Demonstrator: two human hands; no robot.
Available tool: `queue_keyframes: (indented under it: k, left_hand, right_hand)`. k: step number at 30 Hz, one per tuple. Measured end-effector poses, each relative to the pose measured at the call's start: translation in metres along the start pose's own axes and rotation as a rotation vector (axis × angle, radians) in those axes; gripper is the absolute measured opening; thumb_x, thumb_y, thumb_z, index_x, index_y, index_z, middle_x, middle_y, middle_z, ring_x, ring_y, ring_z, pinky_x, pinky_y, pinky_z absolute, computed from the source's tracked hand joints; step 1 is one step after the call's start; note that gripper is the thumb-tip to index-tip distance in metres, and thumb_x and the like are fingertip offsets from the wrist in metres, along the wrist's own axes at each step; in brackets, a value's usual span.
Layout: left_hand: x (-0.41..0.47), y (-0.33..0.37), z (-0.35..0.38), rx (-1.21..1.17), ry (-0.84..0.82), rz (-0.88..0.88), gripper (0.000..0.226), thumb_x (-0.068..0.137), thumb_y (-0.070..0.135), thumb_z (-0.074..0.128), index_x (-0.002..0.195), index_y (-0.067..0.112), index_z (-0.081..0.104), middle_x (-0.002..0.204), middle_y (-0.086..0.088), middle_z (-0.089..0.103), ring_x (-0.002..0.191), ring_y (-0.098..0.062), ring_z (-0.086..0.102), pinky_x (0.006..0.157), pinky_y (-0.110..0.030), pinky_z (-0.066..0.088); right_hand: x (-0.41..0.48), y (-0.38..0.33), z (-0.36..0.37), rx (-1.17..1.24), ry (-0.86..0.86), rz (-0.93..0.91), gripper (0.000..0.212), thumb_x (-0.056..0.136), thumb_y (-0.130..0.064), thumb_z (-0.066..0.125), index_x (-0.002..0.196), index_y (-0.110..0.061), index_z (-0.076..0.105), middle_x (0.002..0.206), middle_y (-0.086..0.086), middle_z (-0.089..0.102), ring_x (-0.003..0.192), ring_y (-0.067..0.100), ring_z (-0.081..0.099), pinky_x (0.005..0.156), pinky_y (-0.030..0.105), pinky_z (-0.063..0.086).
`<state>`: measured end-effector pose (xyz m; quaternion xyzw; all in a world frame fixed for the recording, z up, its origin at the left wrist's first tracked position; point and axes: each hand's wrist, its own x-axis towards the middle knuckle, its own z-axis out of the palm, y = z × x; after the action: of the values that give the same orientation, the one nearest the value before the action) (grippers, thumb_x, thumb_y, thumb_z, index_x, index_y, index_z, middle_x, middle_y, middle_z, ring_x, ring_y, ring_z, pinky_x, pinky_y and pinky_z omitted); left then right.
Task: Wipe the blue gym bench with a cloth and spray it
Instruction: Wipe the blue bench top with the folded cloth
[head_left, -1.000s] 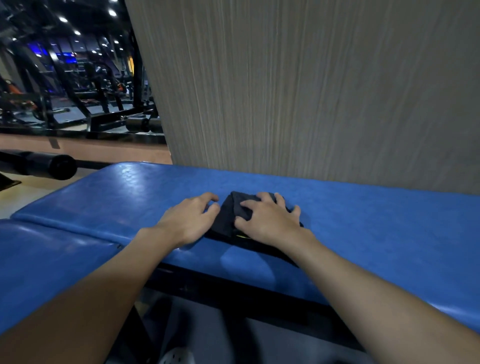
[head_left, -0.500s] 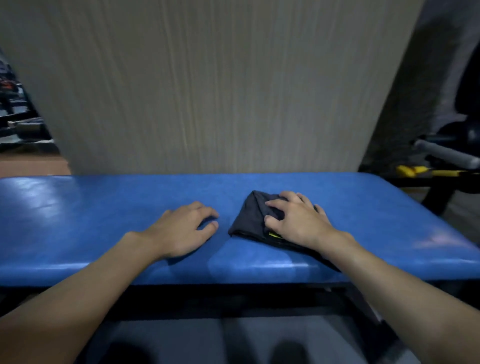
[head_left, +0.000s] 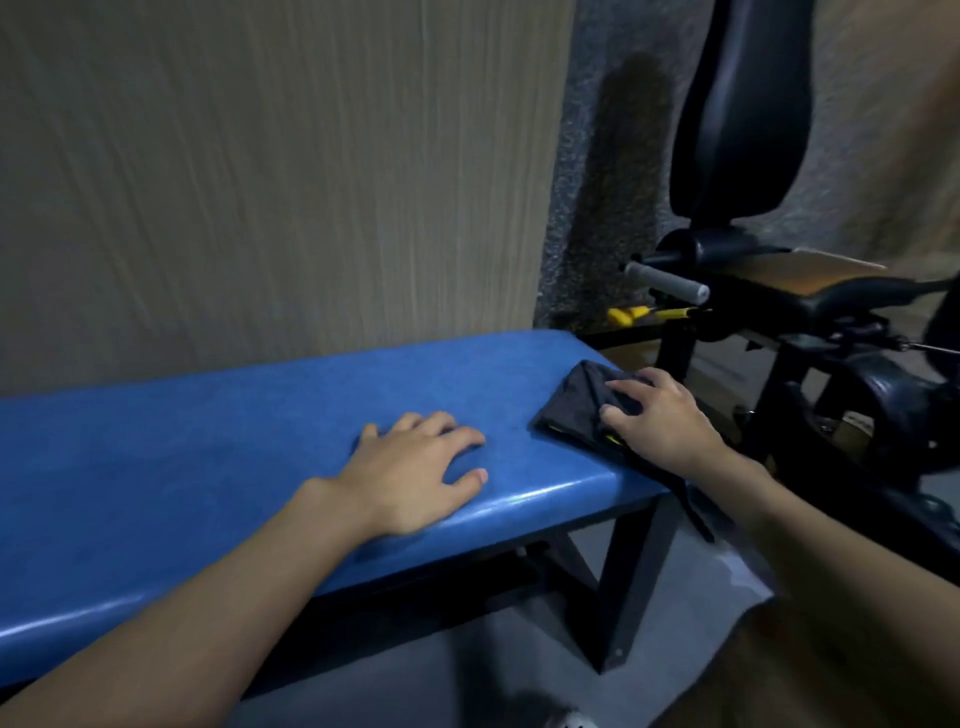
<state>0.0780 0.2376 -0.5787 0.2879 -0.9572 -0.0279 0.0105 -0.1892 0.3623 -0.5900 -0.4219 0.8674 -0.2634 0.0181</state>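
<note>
Nearest, the left hand lies flat with fingers spread on the blue gym bench, bracing. At its three o'clock, the right hand presses spread fingers onto the dark folded cloth, at the pad's very end. Another outward push could slide the cloth off the edge, toward the black machine at one o'clock. No spray bottle shows.

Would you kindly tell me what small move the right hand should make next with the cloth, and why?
Probably slide the cloth back leftward along the blue bench. The right hand presses it at the bench's right end, where no surface remains beyond, while a long stretch of blue surface lies toward the left hand, which rests flat on it.
</note>
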Motion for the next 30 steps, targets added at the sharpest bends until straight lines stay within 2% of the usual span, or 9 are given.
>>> queue_keyframes:
  k: [4, 6, 8, 11, 15, 19, 21, 24, 30]
  left_hand:
    - [-0.001, -0.002, -0.001, -0.024, -0.012, -0.011, 0.089, 0.067, 0.082, 0.008, 0.145, 0.048, 0.036, 0.146, 0.019, 0.037, 0.137, -0.016, 0.035, 0.108, -0.05, 0.034]
    - [-0.001, -0.002, -0.002, -0.042, -0.009, -0.009, 0.093, 0.064, 0.082, 0.005, 0.146, 0.049, 0.035, 0.146, 0.02, 0.038, 0.136, -0.015, 0.035, 0.109, -0.049, 0.033]
    - [-0.001, -0.002, -0.001, -0.06, -0.013, -0.01, 0.089, 0.067, 0.082, 0.009, 0.146, 0.049, 0.036, 0.146, 0.021, 0.037, 0.136, -0.015, 0.036, 0.109, -0.049, 0.033]
    - [-0.003, -0.006, -0.003, -0.095, -0.032, 0.005, 0.07, 0.083, 0.073, 0.028, 0.147, 0.045, 0.038, 0.15, 0.02, 0.037, 0.139, -0.015, 0.035, 0.112, -0.049, 0.031]
    - [-0.009, -0.018, -0.007, -0.098, -0.025, -0.015, 0.058, 0.091, 0.065, 0.041, 0.144, 0.044, 0.042, 0.149, 0.017, 0.037, 0.141, -0.014, 0.033, 0.112, -0.047, 0.031]
    - [-0.021, -0.03, -0.006, -0.019, -0.028, -0.055, 0.064, 0.088, 0.073, 0.034, 0.146, 0.048, 0.036, 0.151, 0.014, 0.034, 0.142, -0.015, 0.03, 0.11, -0.052, 0.032]
    - [-0.025, -0.033, -0.004, -0.002, -0.024, -0.08, 0.062, 0.089, 0.075, 0.033, 0.147, 0.052, 0.032, 0.152, 0.012, 0.032, 0.142, -0.017, 0.029, 0.11, -0.054, 0.03]
    - [-0.027, -0.032, -0.005, -0.032, -0.049, -0.09, 0.075, 0.077, 0.081, 0.024, 0.146, 0.054, 0.032, 0.151, 0.012, 0.032, 0.141, -0.017, 0.029, 0.109, -0.055, 0.03]
    - [-0.031, -0.04, -0.009, -0.069, -0.046, -0.067, 0.068, 0.084, 0.078, 0.037, 0.145, 0.048, 0.038, 0.148, 0.016, 0.037, 0.139, -0.015, 0.034, 0.11, -0.05, 0.032]
  right_hand:
    - [-0.007, 0.018, -0.003, 0.057, 0.062, 0.107, 0.052, 0.09, -0.05, 0.055, 0.138, -0.032, 0.054, 0.153, 0.005, 0.033, 0.142, 0.032, 0.028, 0.117, 0.047, 0.026]
    - [-0.013, 0.019, -0.003, 0.09, 0.096, 0.156, 0.052, 0.091, -0.048, 0.053, 0.139, -0.031, 0.053, 0.154, 0.006, 0.031, 0.143, 0.033, 0.025, 0.116, 0.047, 0.026]
    - [-0.021, 0.015, -0.001, 0.101, 0.143, 0.193, 0.052, 0.091, -0.047, 0.051, 0.14, -0.03, 0.052, 0.155, 0.006, 0.029, 0.144, 0.034, 0.02, 0.116, 0.049, 0.024]
    - [-0.035, 0.001, 0.007, 0.095, 0.21, 0.209, 0.052, 0.092, -0.046, 0.049, 0.14, -0.029, 0.053, 0.155, 0.005, 0.028, 0.146, 0.035, 0.013, 0.118, 0.05, 0.019]
    - [-0.054, -0.022, 0.024, 0.056, 0.264, 0.119, 0.048, 0.094, -0.045, 0.049, 0.139, -0.03, 0.055, 0.158, 0.003, 0.026, 0.148, 0.034, 0.005, 0.121, 0.048, 0.007]
    - [-0.056, -0.019, 0.021, -0.086, 0.186, 0.036, 0.048, 0.092, -0.06, 0.042, 0.135, -0.042, 0.054, 0.156, -0.004, 0.027, 0.149, 0.03, 0.005, 0.12, 0.054, 0.005]
    - [-0.054, -0.024, 0.02, -0.054, 0.183, 0.071, 0.05, 0.089, -0.06, 0.042, 0.134, -0.042, 0.054, 0.156, -0.002, 0.027, 0.149, 0.031, 0.006, 0.12, 0.055, 0.006]
    - [-0.06, -0.045, 0.033, -0.024, 0.188, 0.04, 0.055, 0.086, -0.057, 0.04, 0.134, -0.037, 0.057, 0.156, 0.001, 0.029, 0.148, 0.034, 0.006, 0.12, 0.053, 0.007]
    - [-0.078, -0.062, 0.048, -0.037, 0.19, -0.192, 0.072, 0.078, -0.066, 0.024, 0.132, -0.037, 0.06, 0.152, -0.003, 0.036, 0.149, 0.03, 0.009, 0.119, 0.049, 0.011]
